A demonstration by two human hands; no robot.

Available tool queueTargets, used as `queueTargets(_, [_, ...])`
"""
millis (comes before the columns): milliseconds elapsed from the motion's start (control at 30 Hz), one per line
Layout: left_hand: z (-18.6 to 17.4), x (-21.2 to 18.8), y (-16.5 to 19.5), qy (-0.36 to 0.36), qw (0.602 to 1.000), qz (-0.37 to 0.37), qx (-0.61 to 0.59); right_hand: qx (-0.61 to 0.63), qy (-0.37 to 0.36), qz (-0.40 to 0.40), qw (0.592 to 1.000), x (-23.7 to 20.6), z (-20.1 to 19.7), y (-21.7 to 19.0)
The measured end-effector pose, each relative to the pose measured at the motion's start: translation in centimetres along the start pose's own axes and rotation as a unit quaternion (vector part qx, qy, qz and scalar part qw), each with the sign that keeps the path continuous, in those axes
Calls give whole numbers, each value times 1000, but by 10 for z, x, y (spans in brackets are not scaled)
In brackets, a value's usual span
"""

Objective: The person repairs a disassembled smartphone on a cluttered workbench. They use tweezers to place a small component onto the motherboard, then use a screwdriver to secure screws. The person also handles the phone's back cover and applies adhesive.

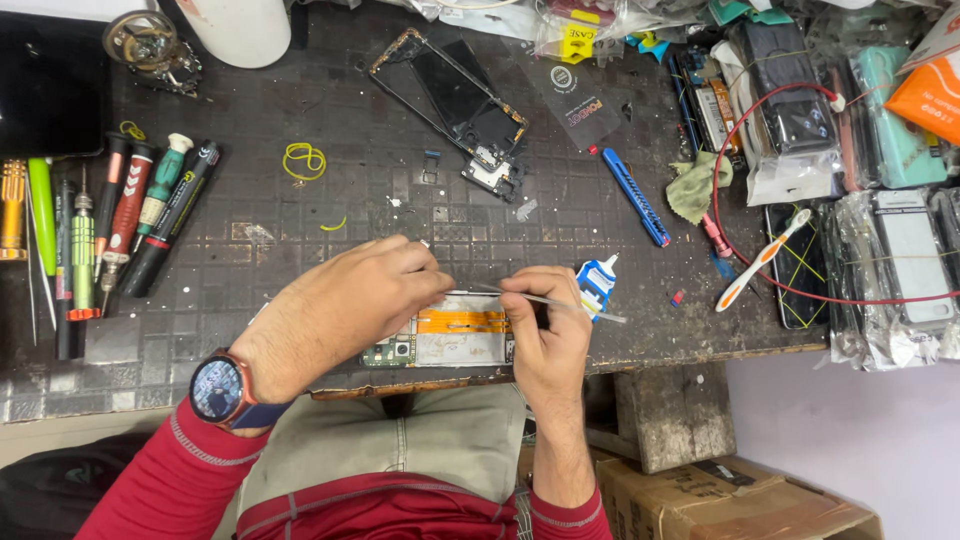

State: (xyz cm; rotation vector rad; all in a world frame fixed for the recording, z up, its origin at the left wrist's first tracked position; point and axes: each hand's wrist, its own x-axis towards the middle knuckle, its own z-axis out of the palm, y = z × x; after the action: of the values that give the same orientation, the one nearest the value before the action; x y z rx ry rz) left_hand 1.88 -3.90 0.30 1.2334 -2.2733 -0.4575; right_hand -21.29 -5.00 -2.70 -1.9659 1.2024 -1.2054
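Observation:
An opened phone body (455,340) with an orange flex cable lies at the near edge of the dark work mat (300,230). My left hand (345,305), with a smartwatch on the wrist, presses down on the phone's left part. My right hand (545,330) grips thin metal tweezers (560,302), whose tips point left onto the phone's top edge beside my left fingers.
A small blue-and-white glue tube (597,283) lies right of the phone. A phone frame (455,95), a blue pen-like tool (635,197), a toothbrush (765,258) and a red cable (725,150) lie farther off. Screwdrivers (110,225) line the left. Bagged phone parts (880,200) crowd the right.

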Motion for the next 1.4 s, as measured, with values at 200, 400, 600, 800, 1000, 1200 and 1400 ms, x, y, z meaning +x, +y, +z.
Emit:
queueTargets(200, [1,2,-4,6,1000,-18,-19,-22,-31,59,998,2,4,-6])
queueTargets(400, [3,4,-5,8,999,-16,-46,-37,-26,38,998,3,8,-8])
queueTargets(600, [7,2,-1,5,1000,-18,-19,-65,-14,-12,998,-1,9,-4])
queueTargets(800, [3,3,-3,-7,1000,-3,-23,-61,3,-3,998,1,10,-6])
queueTargets(1000, [7,5,6,10,999,-31,16,-70,16,-9,997,6,11,-6])
queueTargets(1200, [11,2,10,12,997,-39,67,-90,18,-20,996,3,12,1])
queueTargets(1400, [10,7,15,-16,994,-65,82,-81,26,-6,996,6,15,5])
